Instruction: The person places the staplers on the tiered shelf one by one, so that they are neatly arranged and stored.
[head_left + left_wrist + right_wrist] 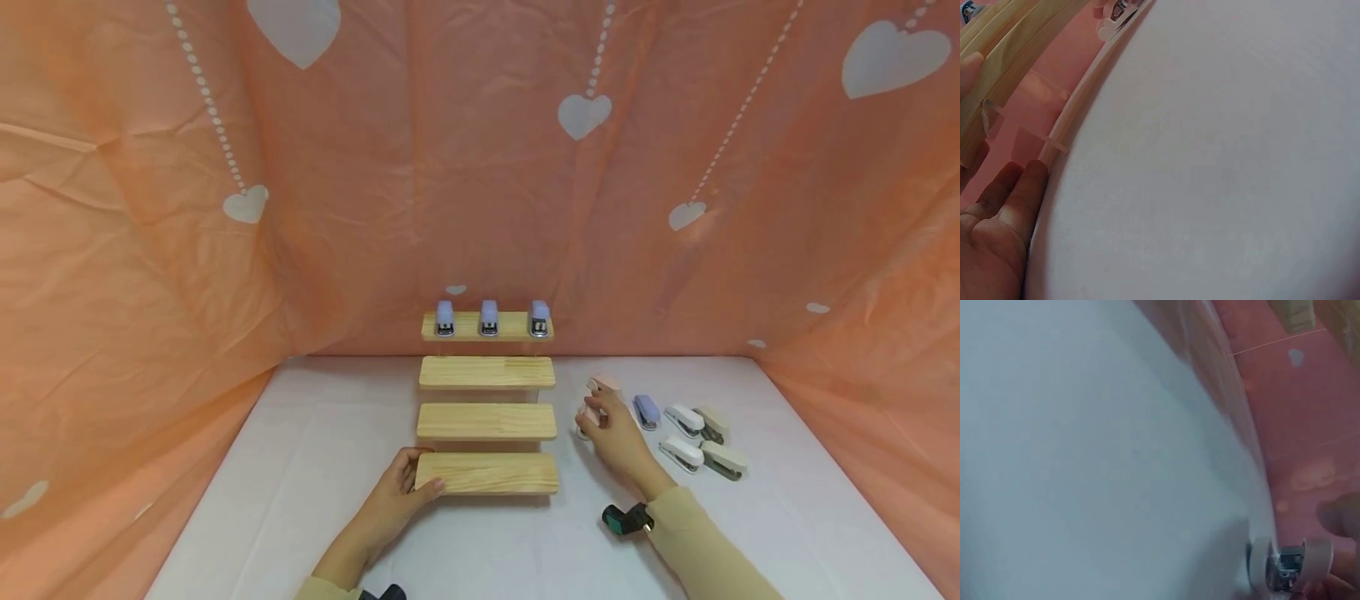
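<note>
My left hand (397, 492) grips the left end of the lowest board of a stepped wooden display rack (487, 475), thumb on top of the board. In the left wrist view, its other fingers (1022, 194) reach below the board beside a clear support. To the right of the rack, my right hand (621, 437) holds a pale pink stapler (1317, 565) low at the white table, partly hidden by the fingers. Just behind that hand lies another pale pink stapler (607, 383). Three lavender staplers, among them the middle one (489, 318), stand in a row on the top board.
Right of my right hand lie a lavender stapler (646, 412), two white staplers (682, 454) and two cream-and-green staplers (723, 460). An orange curtain (487, 167) with white hearts hangs behind and along both sides of the white table (300, 467).
</note>
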Available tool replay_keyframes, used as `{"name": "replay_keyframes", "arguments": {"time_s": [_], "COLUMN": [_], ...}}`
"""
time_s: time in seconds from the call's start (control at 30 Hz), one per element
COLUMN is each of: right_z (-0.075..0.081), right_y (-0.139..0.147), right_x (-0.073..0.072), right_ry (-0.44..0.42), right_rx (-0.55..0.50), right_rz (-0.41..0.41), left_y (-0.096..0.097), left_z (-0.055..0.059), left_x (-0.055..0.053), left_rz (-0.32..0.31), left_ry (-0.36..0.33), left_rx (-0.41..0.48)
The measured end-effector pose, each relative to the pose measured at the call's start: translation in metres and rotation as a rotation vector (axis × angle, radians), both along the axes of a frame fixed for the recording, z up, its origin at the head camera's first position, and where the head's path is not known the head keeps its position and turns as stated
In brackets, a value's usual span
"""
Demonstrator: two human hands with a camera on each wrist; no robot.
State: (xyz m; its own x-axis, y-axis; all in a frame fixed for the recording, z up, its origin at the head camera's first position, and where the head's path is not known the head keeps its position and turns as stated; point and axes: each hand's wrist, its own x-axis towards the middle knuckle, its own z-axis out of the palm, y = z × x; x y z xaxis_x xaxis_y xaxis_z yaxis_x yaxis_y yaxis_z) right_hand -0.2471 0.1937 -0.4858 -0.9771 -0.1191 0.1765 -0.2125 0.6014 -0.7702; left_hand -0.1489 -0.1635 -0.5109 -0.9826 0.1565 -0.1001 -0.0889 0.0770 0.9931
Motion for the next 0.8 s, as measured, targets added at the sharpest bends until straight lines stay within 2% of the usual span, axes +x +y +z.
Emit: {"name": "replay_keyframes", "arguments": {"time_s": [0.1,0.4,0.6,0.8], "right_z": [-0.003,-0.007,-0.012,-0.010], "right_y": [0.000,-0.002,0.001,0.001], "right_x": [0.003,0.009,0.010,0.012], "right_ry": [0.006,-0.048,-0.033,-0.068], "right_rx": [0.007,0.038,0.074,0.060], "right_rz": [0.005,0.021,0.045,0.045], "left_y": [0.001,0.000,0.000,0.000], "left_z": [0.001,0.000,0.000,0.001], "left_x": [0.001,0.001,0.001,0.000], "left_rz": [-0.004,-0.001,0.007,-0.007], "left_ry": [-0.006,0.004,-0.003,0.007], "left_rx": [0.003,0.002,0.002,-0.012]}}
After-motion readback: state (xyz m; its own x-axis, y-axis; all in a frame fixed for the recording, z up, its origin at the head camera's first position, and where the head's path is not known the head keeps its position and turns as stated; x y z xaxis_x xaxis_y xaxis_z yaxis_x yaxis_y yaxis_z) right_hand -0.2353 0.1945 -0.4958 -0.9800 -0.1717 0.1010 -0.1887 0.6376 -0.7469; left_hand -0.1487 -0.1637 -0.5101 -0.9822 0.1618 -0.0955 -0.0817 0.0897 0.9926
